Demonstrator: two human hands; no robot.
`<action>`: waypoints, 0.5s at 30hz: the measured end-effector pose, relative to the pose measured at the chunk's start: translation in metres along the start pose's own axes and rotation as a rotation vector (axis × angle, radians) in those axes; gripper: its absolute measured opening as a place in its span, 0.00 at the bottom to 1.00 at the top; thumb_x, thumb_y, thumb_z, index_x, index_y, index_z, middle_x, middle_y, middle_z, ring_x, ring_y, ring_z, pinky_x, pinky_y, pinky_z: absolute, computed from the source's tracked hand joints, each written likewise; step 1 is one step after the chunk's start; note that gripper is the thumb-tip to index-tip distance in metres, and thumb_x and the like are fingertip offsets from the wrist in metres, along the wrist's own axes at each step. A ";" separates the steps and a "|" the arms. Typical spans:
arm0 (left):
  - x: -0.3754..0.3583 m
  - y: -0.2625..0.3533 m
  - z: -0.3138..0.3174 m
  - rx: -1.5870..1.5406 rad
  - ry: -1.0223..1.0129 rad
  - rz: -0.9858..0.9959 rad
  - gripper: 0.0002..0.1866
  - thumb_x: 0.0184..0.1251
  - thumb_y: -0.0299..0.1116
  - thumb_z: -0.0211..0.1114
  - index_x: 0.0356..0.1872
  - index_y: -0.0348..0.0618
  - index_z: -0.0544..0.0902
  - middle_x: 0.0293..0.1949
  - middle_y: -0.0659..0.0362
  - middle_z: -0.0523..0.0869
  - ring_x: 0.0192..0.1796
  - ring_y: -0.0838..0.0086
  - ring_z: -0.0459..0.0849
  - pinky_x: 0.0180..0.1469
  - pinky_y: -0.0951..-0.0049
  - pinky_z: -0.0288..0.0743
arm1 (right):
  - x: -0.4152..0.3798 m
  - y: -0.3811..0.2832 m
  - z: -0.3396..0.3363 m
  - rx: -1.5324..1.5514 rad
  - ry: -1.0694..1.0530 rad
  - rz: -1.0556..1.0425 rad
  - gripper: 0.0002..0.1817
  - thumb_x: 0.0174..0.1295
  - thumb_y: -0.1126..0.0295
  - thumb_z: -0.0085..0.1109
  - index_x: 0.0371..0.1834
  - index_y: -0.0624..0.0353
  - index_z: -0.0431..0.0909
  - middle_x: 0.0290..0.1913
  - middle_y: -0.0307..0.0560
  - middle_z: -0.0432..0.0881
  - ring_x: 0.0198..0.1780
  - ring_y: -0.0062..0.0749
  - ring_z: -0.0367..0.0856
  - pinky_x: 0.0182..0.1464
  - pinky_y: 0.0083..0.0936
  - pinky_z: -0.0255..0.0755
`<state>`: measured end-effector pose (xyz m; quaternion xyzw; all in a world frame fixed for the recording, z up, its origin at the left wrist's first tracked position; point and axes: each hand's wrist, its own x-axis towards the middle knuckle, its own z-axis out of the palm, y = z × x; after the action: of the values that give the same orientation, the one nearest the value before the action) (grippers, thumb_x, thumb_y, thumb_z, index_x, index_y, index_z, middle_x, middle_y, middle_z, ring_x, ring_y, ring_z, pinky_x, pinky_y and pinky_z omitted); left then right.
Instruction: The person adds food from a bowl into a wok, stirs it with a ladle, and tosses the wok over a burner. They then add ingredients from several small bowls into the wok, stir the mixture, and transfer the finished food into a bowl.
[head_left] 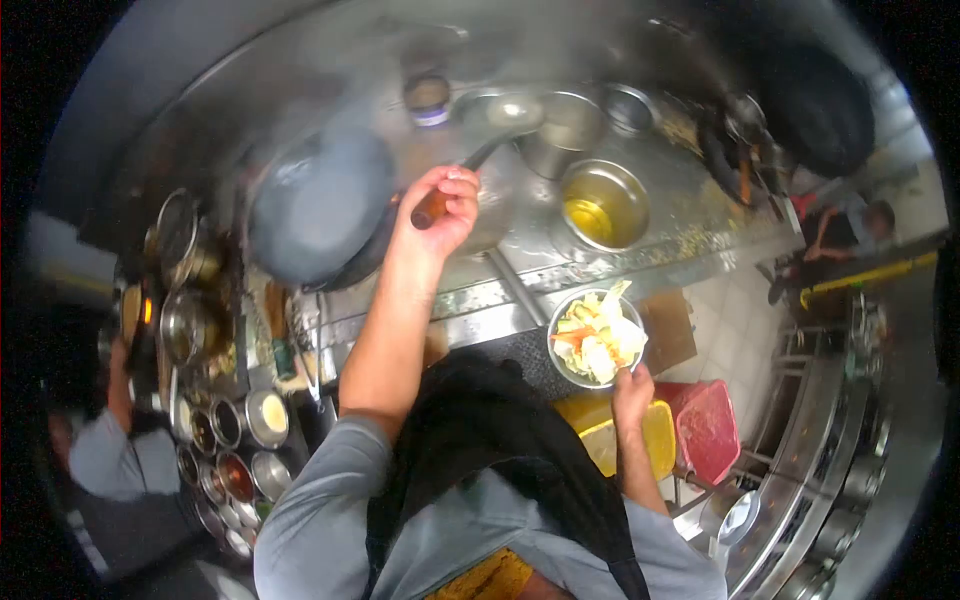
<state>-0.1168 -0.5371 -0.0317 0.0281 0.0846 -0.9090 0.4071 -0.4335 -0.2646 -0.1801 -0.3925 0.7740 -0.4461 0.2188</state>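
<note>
My left hand point(440, 208) is closed round the wooden handle of a ladle point(487, 150), whose scoop hangs over the metal stove top near a steel pot point(572, 122). Left of that hand is a large dark wok point(322, 205) with steam or haze over it. My right hand point(632, 396) grips the near rim of a round metal bowl point(552, 352), held out at my right side. Chopped vegetables point(598, 335), pale green and white with orange pieces, fill the bowl. Another pot point(645, 205) with yellow liquid stands on the stove beyond it.
Several sauce and ingredient containers point(268, 418) stand at the left. Below the bowl are a yellow bin point(655, 440) and a red bin point(708, 430). A metal rack point(800, 430) lines the right side. Other people appear at far left point(115, 455) and far right point(850, 225).
</note>
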 end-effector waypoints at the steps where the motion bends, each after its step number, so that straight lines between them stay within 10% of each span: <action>1: -0.021 0.015 -0.003 -0.012 0.000 0.046 0.08 0.70 0.26 0.45 0.44 0.33 0.66 0.30 0.62 0.74 0.24 0.78 0.77 0.21 0.77 0.67 | 0.007 -0.017 0.014 0.065 -0.051 0.067 0.16 0.57 0.71 0.51 0.43 0.70 0.80 0.33 0.57 0.85 0.35 0.32 0.82 0.44 0.32 0.75; 6: -0.155 0.053 -0.019 0.118 -0.038 0.102 0.07 0.72 0.31 0.50 0.43 0.38 0.68 0.29 0.65 0.75 0.24 0.80 0.76 0.22 0.78 0.65 | 0.026 -0.073 0.090 -0.046 -0.159 -0.169 0.14 0.57 0.69 0.53 0.37 0.72 0.79 0.29 0.62 0.82 0.32 0.38 0.80 0.40 0.37 0.73; 15: -0.280 0.191 -0.048 1.066 0.711 0.367 0.18 0.66 0.26 0.55 0.57 0.41 0.71 0.25 0.64 0.76 0.20 0.79 0.72 0.19 0.77 0.67 | 0.092 -0.274 0.349 -0.527 -0.371 -0.685 0.17 0.56 0.59 0.58 0.33 0.66 0.78 0.35 0.68 0.82 0.40 0.65 0.81 0.44 0.52 0.75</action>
<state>0.2109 -0.4476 -0.0707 0.5374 -0.2534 -0.6778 0.4331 -0.1352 -0.6002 -0.1196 -0.7408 0.6344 -0.2032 0.0865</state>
